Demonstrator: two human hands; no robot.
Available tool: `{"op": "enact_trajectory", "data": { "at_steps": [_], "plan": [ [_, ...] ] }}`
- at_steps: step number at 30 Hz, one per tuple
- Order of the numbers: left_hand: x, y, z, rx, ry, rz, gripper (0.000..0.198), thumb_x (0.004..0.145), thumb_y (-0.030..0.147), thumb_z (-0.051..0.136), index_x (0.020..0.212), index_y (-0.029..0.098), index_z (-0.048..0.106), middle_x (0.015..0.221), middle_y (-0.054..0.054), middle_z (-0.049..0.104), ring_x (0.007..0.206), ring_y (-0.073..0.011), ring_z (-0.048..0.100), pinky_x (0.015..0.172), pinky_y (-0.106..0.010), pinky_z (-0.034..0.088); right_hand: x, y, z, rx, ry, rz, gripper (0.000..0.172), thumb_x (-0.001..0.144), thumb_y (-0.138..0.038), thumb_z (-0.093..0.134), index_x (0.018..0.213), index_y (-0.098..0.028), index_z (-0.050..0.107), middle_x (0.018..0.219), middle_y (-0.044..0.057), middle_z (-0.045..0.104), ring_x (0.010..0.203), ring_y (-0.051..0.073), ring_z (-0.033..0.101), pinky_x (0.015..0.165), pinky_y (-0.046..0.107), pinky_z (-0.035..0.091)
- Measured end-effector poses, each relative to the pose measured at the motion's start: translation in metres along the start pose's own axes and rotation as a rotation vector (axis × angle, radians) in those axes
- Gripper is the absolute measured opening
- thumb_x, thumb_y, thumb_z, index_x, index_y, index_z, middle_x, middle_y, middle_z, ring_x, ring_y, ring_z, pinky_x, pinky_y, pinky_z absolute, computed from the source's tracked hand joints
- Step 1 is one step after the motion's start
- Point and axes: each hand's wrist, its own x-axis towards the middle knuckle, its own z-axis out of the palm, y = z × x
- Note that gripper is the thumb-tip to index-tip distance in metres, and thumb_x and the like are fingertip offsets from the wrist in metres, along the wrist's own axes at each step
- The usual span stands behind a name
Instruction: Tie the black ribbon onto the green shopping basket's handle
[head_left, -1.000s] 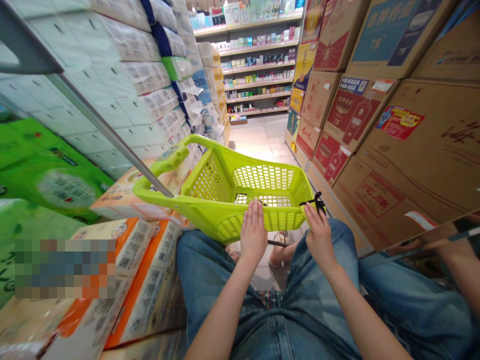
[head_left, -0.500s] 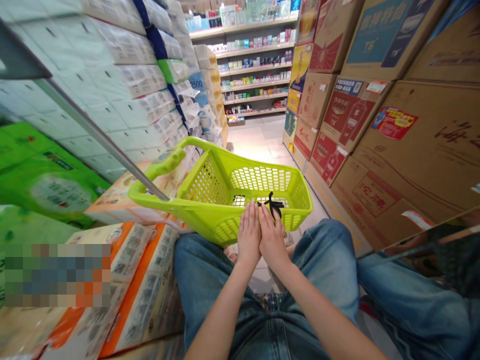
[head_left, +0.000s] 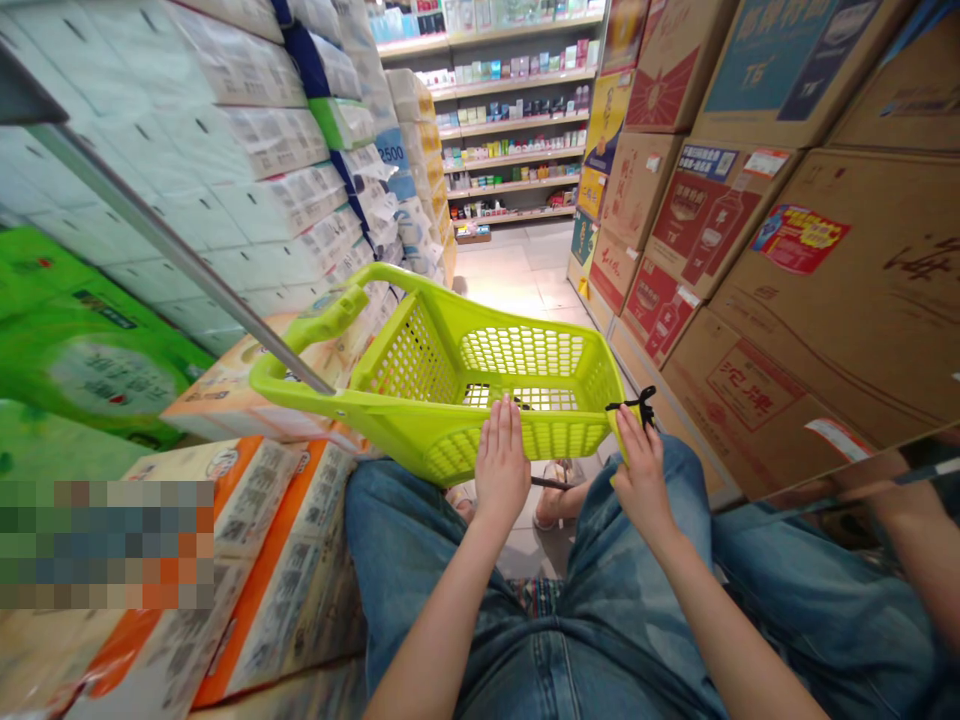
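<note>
A lime-green plastic shopping basket (head_left: pixel 536 435) with a long pull handle stands in front of my knees. My left hand (head_left: pixel 502 468) lies flat against its near side, fingers stretched and close together, holding nothing visible. To the right, just off the basket's corner, my right hand (head_left: pixel 643 478) has its fingers over a small yellow thing (head_left: pixel 622 448). A tied black cord (head_left: pixel 637 402) sticks out above those fingertips. Most of the yellow thing is hidden by the hand, so its kind cannot be made out.
Wrapped tissue packs (head_left: pixel 262 150) are stacked on the left, with orange-and-white packs (head_left: pixel 277 560) beside my leg. Cardboard cartons (head_left: pixel 810 270) form a wall on the right. A tiled floor (head_left: pixel 517 265) leads to shelves (head_left: pixel 517 155) of small goods. A metal pole (head_left: pixel 180 255) slants up from the basket.
My hands, side by side earlier, are now apart. The right one has moved right to the basket's corner, with the black cord. My left hand has stayed at the basket's side.
</note>
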Motion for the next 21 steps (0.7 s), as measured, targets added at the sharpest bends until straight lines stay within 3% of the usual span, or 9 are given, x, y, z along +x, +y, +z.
{"op": "enact_trajectory", "data": {
  "at_steps": [3, 6, 9, 12, 15, 18, 21],
  "plan": [
    [0.0, 0.0, 0.0, 0.003, 0.003, 0.0, 0.084, 0.081, 0.009, 0.048, 0.157, 0.005, 0.012, 0.165, -0.016, 0.022, 0.154, -0.025, 0.012, 0.124, -0.044, 0.024, 0.003, -0.016, 0.002, -0.018, 0.02, 0.068, 0.092, 0.07, 0.0, 0.039, 0.159, -0.017, 0.02, 0.159, 0.011, 0.037, 0.147, 0.027, 0.03, 0.119, 0.055, 0.03],
    [0.0, 0.0, 0.0, -0.005, 0.006, 0.006, 0.084, 0.082, 0.009, 0.048, 0.157, 0.005, 0.011, 0.165, -0.017, 0.022, 0.154, -0.0252, 0.011, 0.124, -0.046, 0.025, 0.01, -0.059, 0.013, -0.092, -0.008, 0.135, 0.092, 0.073, -0.002, 0.042, 0.16, -0.015, 0.015, 0.16, 0.013, 0.034, 0.147, 0.032, 0.026, 0.112, 0.055, 0.038],
    [0.0, -0.001, 0.0, 0.013, -0.001, 0.003, 0.078, 0.085, 0.008, 0.044, 0.157, 0.005, 0.015, 0.164, -0.016, 0.024, 0.154, -0.025, 0.013, 0.123, -0.045, 0.027, 0.017, -0.109, 0.027, -0.114, -0.085, 0.056, 0.087, 0.077, -0.003, 0.04, 0.16, -0.018, 0.017, 0.16, 0.011, 0.036, 0.146, 0.033, 0.026, 0.106, 0.052, 0.041],
    [0.0, -0.003, 0.0, 0.045, -0.013, 0.007, 0.07, 0.089, 0.008, 0.039, 0.156, 0.009, 0.021, 0.163, -0.014, 0.028, 0.153, -0.0248, 0.018, 0.123, -0.043, 0.029, 0.021, -0.137, 0.036, -0.11, -0.127, -0.019, 0.082, 0.081, -0.004, 0.038, 0.159, -0.02, 0.02, 0.16, 0.009, 0.037, 0.145, 0.032, 0.029, 0.104, 0.05, 0.041],
    [0.0, -0.004, -0.001, 0.044, -0.016, 0.011, 0.07, 0.088, 0.008, 0.04, 0.156, 0.009, 0.022, 0.164, -0.013, 0.027, 0.153, -0.0247, 0.017, 0.123, -0.044, 0.03, 0.021, -0.132, 0.035, -0.118, -0.153, -0.064, 0.081, 0.082, -0.003, 0.037, 0.159, -0.02, 0.02, 0.161, 0.007, 0.036, 0.146, 0.03, 0.029, 0.104, 0.047, 0.04],
    [-0.001, -0.001, -0.001, 0.015, -0.006, 0.009, 0.078, 0.083, 0.006, 0.043, 0.157, 0.007, 0.018, 0.164, -0.015, 0.024, 0.154, -0.0245, 0.015, 0.123, -0.045, 0.028, 0.016, -0.105, 0.025, -0.124, -0.156, -0.121, 0.085, 0.08, -0.001, 0.038, 0.16, -0.022, 0.017, 0.16, 0.005, 0.037, 0.147, 0.027, 0.028, 0.107, 0.045, 0.039],
    [-0.001, 0.0, -0.001, -0.007, 0.007, 0.004, 0.083, 0.081, 0.007, 0.045, 0.158, 0.007, 0.012, 0.165, -0.015, 0.023, 0.154, -0.0243, 0.013, 0.123, -0.045, 0.027, 0.009, -0.072, 0.011, -0.135, -0.116, -0.087, 0.087, 0.079, 0.0, 0.039, 0.16, -0.023, 0.016, 0.159, 0.005, 0.04, 0.147, 0.028, 0.029, 0.108, 0.046, 0.04]
  ]
}}
